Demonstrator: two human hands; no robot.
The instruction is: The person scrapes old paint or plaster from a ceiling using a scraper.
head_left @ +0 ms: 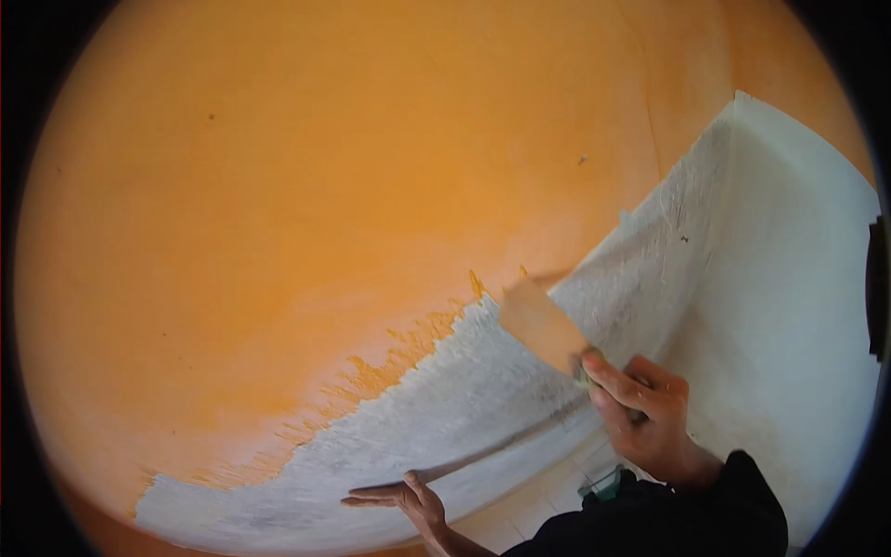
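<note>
My right hand point(650, 408) is wrapped round the handle of a wide-bladed scraper point(541, 325). The blade points up and left, its front edge at the border between the orange wall point(278, 186) and the whitish-grey patch point(399, 446). Motion blurs the blade slightly, and my fingers hide most of the handle. Lower down, my left hand point(418, 504) is open, its fingers stretched out leftward over the grey patch and casting a shadow there. Ragged, wrinkled orange paint point(390, 367) runs along the patch's upper edge.
At the right, a white wall point(789, 306) meets the grey patch in a corner. A dark object point(875, 288) sits at the far right edge. Below, pale floor tiles point(548, 497) show, with a green item point(603, 485) beside my dark clothing.
</note>
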